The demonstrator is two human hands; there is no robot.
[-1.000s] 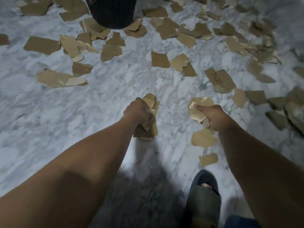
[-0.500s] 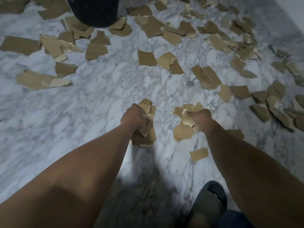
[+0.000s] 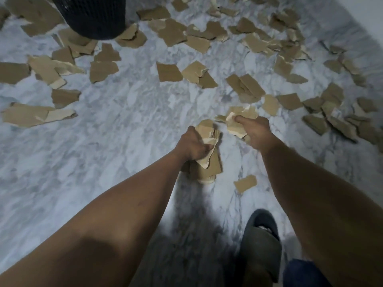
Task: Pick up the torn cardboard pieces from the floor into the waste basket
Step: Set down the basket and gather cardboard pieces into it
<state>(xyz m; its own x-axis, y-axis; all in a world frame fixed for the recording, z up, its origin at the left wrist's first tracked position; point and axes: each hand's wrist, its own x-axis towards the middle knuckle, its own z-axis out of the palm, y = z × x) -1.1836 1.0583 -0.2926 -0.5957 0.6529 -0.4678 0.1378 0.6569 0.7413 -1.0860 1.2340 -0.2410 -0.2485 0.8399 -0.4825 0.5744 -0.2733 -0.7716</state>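
Nearest the camera, a dark slipper (image 3: 260, 243) is seen on the marble floor (image 3: 124, 146), below and behind the right forearm. A single loose piece (image 3: 245, 183) of cardboard lies flat on the floor just behind the two grips, between the forearms, its long axis tilted slightly up to the right. A stack of torn cardboard (image 3: 209, 164) is gripped by the left hand (image 3: 191, 145), with the fingers curled tightly round its middle; the stack's long axis runs near to far, one end pointing back toward the person and the other projecting beyond the knuckles. Just right of that grip and a little farther out, crumpled cardboard pieces (image 3: 238, 121) are pinched in the right hand (image 3: 256, 131), with the thumb laid across them and pointing left; they fan out sideways toward the left hand. Beyond both grips, scattered pieces (image 3: 169, 72) are spread flat in a wide band, pointing every way. Farthest off, ahead and well left of the left-hand grip, the dark mesh waste basket (image 3: 93, 15) stands with pieces lying against its base.
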